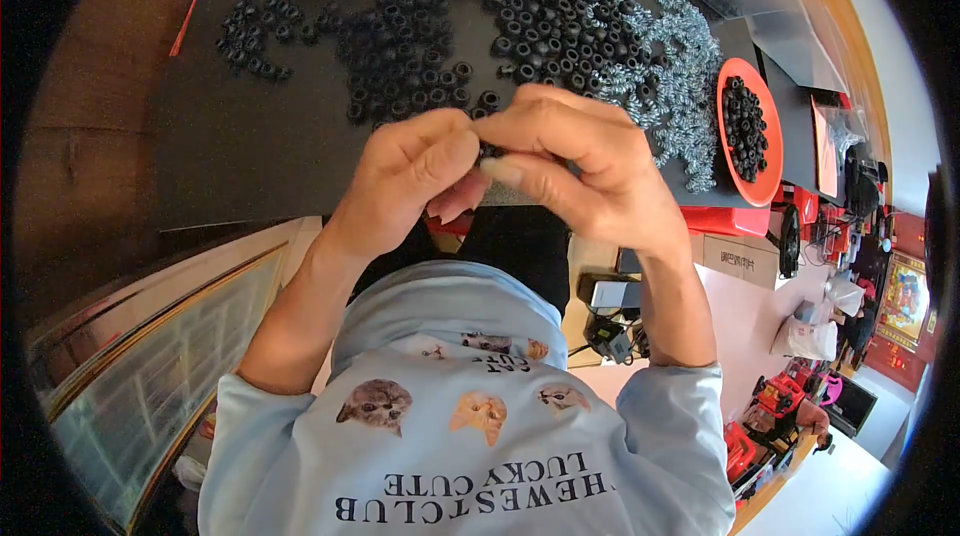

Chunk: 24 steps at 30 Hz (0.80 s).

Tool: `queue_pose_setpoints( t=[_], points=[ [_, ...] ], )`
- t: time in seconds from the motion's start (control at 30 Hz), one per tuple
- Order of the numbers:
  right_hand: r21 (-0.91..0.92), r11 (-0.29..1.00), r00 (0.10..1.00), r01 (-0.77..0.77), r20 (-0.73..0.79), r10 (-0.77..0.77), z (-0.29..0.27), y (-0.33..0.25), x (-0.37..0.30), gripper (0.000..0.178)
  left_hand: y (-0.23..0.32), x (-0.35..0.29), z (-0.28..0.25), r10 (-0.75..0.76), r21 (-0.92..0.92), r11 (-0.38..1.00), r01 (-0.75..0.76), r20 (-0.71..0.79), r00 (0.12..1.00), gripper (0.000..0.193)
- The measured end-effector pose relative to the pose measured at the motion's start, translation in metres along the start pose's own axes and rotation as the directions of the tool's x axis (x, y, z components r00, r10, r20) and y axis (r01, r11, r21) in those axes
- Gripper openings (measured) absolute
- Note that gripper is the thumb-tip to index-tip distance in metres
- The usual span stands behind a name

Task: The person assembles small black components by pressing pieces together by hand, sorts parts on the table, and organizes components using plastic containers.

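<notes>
My two hands meet just over the near edge of the dark table. Between their fingertips is a small black part, mostly covered by the fingers. My left hand closes on it from the left, thumb against curled fingers. From the right, my right hand pinches the same part with thumb and index finger. Right behind the hands lie loose black ring-shaped parts, with a denser heap of them further right. A pile of small silvery metal springs borders that heap.
An orange-red oval dish with more black parts stands at the table's right. The dark tabletop ends close to my body. A cardboard box stands below at the right, near a glass-fronted panel-free floor area. Left below is a framed glass panel.
</notes>
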State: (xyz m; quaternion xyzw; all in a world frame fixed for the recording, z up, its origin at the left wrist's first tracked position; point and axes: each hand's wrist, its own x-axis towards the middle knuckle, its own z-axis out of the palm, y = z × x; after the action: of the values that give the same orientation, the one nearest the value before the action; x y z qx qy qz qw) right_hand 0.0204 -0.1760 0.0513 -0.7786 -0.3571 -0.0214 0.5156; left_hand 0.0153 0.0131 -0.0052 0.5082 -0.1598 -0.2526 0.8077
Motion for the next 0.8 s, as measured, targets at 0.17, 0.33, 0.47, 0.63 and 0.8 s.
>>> queue_pose_setpoints(
  t=[0.17,0.33,0.47,0.63,0.8],
  points=[
    [-0.270,0.963,0.997,-0.011,-0.081,-0.012,-0.003,0.003,-0.001,0.022,0.006,0.002,-0.002,-0.038,-0.200,0.979,0.036,-0.005,0.999,0.029],
    [-0.526,0.849,0.980,0.050,-0.140,-0.144,0.011,-0.004,-0.012,0.033,0.005,0.000,0.010,-0.002,-0.141,0.990,-0.013,-0.102,0.995,0.027],
    [-0.602,0.792,0.979,0.100,-0.085,-0.188,0.010,0.000,-0.015,0.037,0.004,-0.004,0.012,-0.042,-0.123,0.992,0.031,-0.084,0.996,0.027],
    [-0.567,0.810,0.978,0.149,-0.035,-0.204,0.009,0.001,-0.018,0.037,0.007,-0.003,0.007,0.000,0.140,0.990,0.001,-0.002,1.000,0.028],
    [-0.538,0.815,0.976,0.213,0.079,-0.203,0.007,0.004,-0.019,0.032,-0.001,-0.005,0.011,-0.024,0.033,0.999,0.024,-0.019,1.000,0.029]
  ],
)
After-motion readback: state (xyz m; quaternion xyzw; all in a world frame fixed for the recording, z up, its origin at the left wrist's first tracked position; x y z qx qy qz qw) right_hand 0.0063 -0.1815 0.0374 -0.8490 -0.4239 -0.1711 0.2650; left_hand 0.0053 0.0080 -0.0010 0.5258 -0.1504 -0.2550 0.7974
